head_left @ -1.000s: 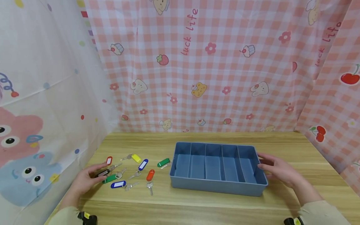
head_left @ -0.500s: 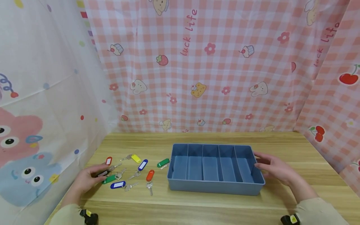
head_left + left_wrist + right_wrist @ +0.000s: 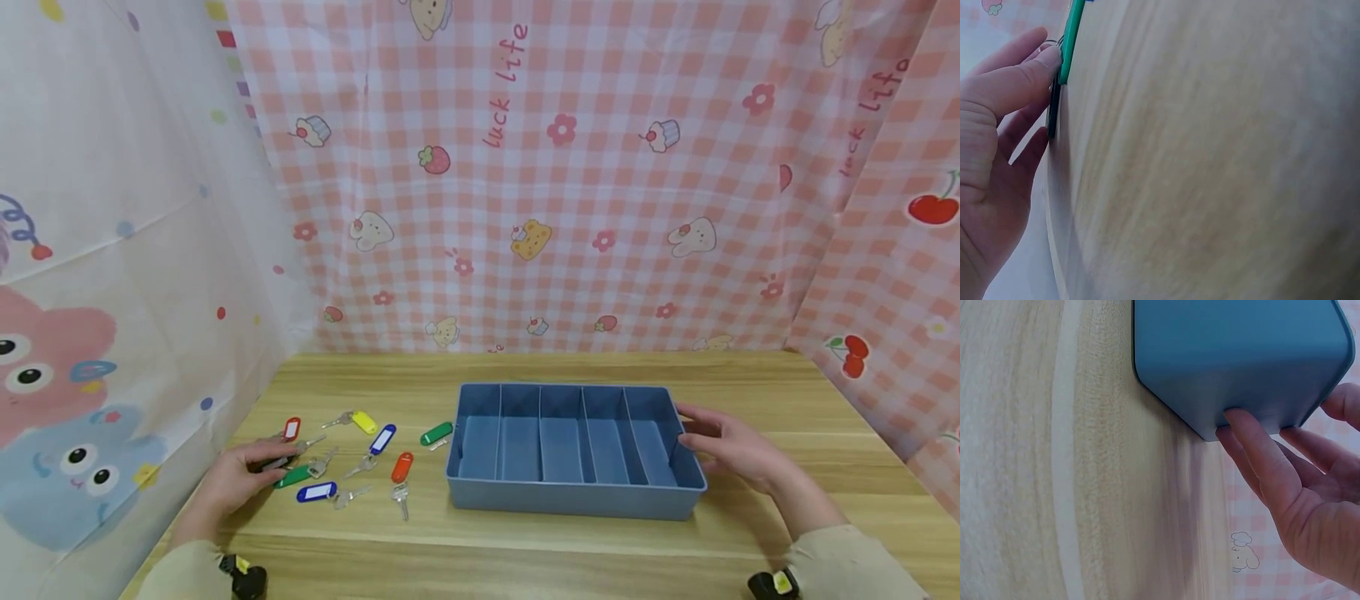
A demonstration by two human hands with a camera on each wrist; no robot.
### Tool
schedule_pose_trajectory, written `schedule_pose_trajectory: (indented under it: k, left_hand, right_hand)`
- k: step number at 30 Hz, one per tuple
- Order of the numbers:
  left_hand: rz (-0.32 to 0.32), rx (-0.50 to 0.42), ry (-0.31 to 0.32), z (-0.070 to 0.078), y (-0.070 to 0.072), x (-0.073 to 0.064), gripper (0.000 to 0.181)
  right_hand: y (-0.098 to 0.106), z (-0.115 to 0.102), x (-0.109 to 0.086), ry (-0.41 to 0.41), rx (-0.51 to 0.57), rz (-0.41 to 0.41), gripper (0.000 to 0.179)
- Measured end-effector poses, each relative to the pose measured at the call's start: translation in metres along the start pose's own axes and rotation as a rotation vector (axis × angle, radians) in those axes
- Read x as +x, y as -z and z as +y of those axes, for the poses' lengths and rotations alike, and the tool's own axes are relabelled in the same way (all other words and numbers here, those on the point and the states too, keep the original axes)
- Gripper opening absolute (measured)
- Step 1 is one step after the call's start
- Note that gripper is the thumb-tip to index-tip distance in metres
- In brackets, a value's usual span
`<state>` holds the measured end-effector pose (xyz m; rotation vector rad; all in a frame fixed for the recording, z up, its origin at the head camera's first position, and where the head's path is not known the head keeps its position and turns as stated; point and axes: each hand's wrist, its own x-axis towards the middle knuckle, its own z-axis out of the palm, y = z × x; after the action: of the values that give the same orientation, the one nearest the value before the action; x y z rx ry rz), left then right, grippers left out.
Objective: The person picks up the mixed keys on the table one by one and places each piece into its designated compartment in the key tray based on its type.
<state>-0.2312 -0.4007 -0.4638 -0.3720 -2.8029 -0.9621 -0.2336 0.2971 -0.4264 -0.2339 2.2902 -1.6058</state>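
My left hand (image 3: 238,479) pinches a key's black tag (image 3: 1054,115) at the left side of the table, thumb and fingertips around it. A green tag (image 3: 292,477) with a key lies just beside these fingers. The black tag is partly hidden in the head view. My right hand (image 3: 738,450) touches the right end of a blue-grey box (image 3: 573,500) split into five-sided rows of compartments; extended fingertips (image 3: 1241,422) rest against its outer end wall. Nothing shows inside the compartments.
Several tagged keys lie left of the box: a red tag (image 3: 292,429), yellow tag (image 3: 364,422), blue tags (image 3: 382,439) and an orange-red tag (image 3: 402,467). Another green tag (image 3: 437,433) lies close to the box's left end. A checked cloth (image 3: 562,183) hangs behind the table.
The box has slid slightly left with my right hand against it, then stays put. My left hand has closed in on the black tag and barely moved.
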Motion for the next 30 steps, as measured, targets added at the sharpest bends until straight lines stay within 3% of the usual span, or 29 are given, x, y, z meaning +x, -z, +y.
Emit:
schedule_pose_trajectory:
  k: [5, 15, 22, 30]
  left_hand:
    - [0.013, 0.006, 0.013, -0.002, -0.001, 0.0, 0.026]
    - [0.049, 0.004, 0.106, 0.001, -0.005, 0.001, 0.021]
    - [0.111, -0.067, 0.161, 0.008, -0.003, -0.001, 0.019]
    - [0.155, -0.031, 0.243, 0.01, -0.002, 0.002, 0.014]
  right_hand:
    - [0.0, 0.001, 0.0, -0.003, 0.003, 0.003, 0.068]
    - [0.0, -0.001, 0.0, -0.001, 0.0, 0.001, 0.068]
    - [-0.001, 0.0, 0.0, 0.001, 0.002, 0.002, 0.068]
    - [-0.001, 0.0, 0.0, -0.008, -0.007, 0.012, 0.068]
